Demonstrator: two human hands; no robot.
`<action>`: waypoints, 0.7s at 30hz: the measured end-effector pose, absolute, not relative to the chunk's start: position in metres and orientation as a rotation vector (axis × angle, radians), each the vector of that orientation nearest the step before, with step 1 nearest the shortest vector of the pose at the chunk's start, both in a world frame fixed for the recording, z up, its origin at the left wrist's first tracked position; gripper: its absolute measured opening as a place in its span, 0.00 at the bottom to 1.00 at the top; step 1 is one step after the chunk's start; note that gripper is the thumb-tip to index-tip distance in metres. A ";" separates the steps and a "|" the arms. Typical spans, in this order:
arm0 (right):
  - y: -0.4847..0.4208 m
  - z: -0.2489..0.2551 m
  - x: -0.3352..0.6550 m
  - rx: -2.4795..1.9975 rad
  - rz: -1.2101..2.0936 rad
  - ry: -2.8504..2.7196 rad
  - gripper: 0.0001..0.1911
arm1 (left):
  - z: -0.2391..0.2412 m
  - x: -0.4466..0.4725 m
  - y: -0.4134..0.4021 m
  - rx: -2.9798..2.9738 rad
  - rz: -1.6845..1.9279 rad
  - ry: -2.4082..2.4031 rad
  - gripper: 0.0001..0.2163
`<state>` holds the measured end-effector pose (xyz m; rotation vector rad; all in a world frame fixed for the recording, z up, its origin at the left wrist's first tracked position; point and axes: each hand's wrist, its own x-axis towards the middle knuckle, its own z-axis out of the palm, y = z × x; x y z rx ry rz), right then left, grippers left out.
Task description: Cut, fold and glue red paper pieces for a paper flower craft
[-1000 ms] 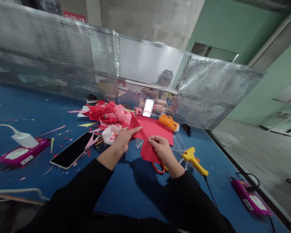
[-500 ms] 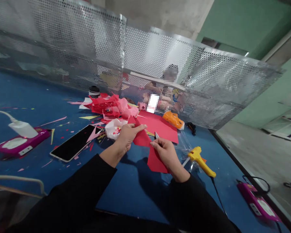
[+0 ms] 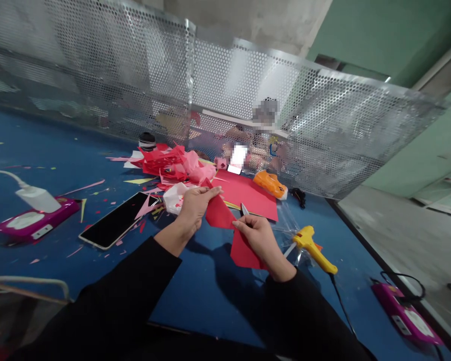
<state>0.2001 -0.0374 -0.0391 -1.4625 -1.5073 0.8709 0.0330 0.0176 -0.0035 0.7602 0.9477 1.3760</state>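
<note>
My left hand (image 3: 193, 205) is closed, thumb and fingers pinching the upper end of a piece of red paper (image 3: 220, 214). My right hand (image 3: 257, 240) grips the same paper near its narrow middle, and a lower red flap (image 3: 244, 250) hangs beneath that hand. The paper looks creased or folded and is held above the blue table (image 3: 206, 296). A grey pointed metal tip (image 3: 244, 209) shows just beyond my right fingers; whether it is in that hand or lying behind it, I cannot tell. A larger red sheet (image 3: 248, 193) lies flat behind both hands.
Red and pink paper scraps (image 3: 169, 163) pile at the back left beside a white crumpled bag (image 3: 175, 197). A phone (image 3: 116, 220) and a purple power strip (image 3: 37, 218) lie left. Right are a yellow glue gun (image 3: 315, 250), an orange packet (image 3: 270, 184) and another purple strip (image 3: 406, 313).
My left fingers have shifted slightly at the paper's top, covering the pointed end that stood up there before. My right hand stays almost in place, and the view has moved a little.
</note>
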 end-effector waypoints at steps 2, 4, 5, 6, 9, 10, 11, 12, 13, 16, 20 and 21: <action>-0.037 -0.039 0.200 -1.459 0.892 -1.506 0.19 | -0.004 0.033 0.019 0.760 1.372 0.948 0.11; -0.037 -0.039 0.200 -1.457 0.900 -1.502 0.19 | -0.005 0.033 0.019 0.763 1.371 0.948 0.11; -0.038 -0.039 0.200 -1.455 0.902 -1.498 0.19 | -0.005 0.033 0.020 0.764 1.375 0.948 0.11; -0.038 -0.039 0.200 -1.454 0.906 -1.493 0.19 | -0.004 0.033 0.020 0.766 1.384 0.948 0.11; -0.038 -0.037 0.201 -1.448 0.925 -1.484 0.19 | -0.002 0.031 0.021 0.771 1.411 0.958 0.10; -0.038 -0.037 0.201 -1.445 0.932 -1.483 0.18 | -0.002 0.030 0.021 0.775 1.417 0.964 0.10; -0.038 -0.036 0.201 -1.443 0.937 -1.482 0.18 | -0.001 0.029 0.021 0.780 1.421 0.972 0.09; -0.038 -0.036 0.201 -1.443 0.939 -1.479 0.18 | 0.000 0.028 0.021 0.784 1.424 0.978 0.09; -0.038 -0.035 0.201 -1.445 0.937 -1.475 0.18 | 0.000 0.027 0.021 0.788 1.425 0.983 0.09; -0.038 -0.034 0.202 -1.462 0.916 -1.458 0.18 | 0.000 0.026 0.022 0.796 1.429 0.986 0.09; -0.039 -0.031 0.202 -1.466 0.906 -1.467 0.18 | -0.003 0.026 0.025 0.800 1.466 0.987 0.10; -0.039 -0.031 0.202 -1.466 0.907 -1.473 0.18 | -0.003 0.026 0.026 0.802 1.474 0.987 0.11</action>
